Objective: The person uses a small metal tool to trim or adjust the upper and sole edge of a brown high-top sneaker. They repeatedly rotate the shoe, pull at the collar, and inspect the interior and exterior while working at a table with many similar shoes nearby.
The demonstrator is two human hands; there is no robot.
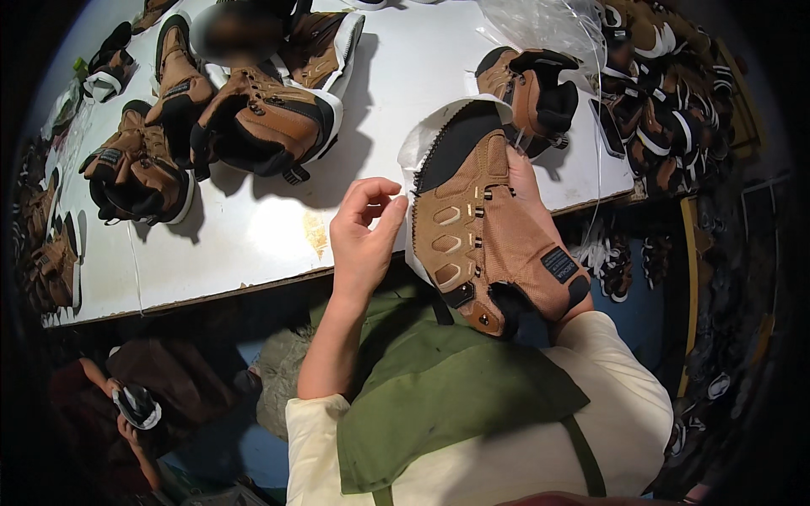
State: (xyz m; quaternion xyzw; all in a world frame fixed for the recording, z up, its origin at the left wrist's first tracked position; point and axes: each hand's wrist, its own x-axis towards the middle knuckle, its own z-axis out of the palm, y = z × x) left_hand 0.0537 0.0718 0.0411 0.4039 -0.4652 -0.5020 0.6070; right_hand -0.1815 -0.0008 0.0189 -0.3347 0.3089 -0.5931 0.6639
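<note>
A white bench (253, 228) is stretching across the upper part of the view, its near edge running just beyond a person in a cream shirt and green apron (439, 396). Finished and part-finished brown boots are lying in clusters toward the bench's left end (139, 169) and its far edge (266, 118), and one more brown boot (531, 88) is sitting toward the right end beside a clear plastic bag (540, 21). Past the bench's right end, a heap of similar footwear (666, 93) is piling up.

Over the near edge, the person is holding a tan boot upper (485, 228) with a black toe panel and black heel collar, toe pointing away from the body. The right hand (527, 181) is sitting mostly behind the upper, its fingers wrapping round the far side and gripping it. The left hand (363, 232) is hovering just beside the upper's left edge, its fingers curling loosely, thumb and forefinger nearly meeting and holding nothing that can be made out.

At the lower left, another person's hands are holding a black-and-white shoe part (137, 405).
</note>
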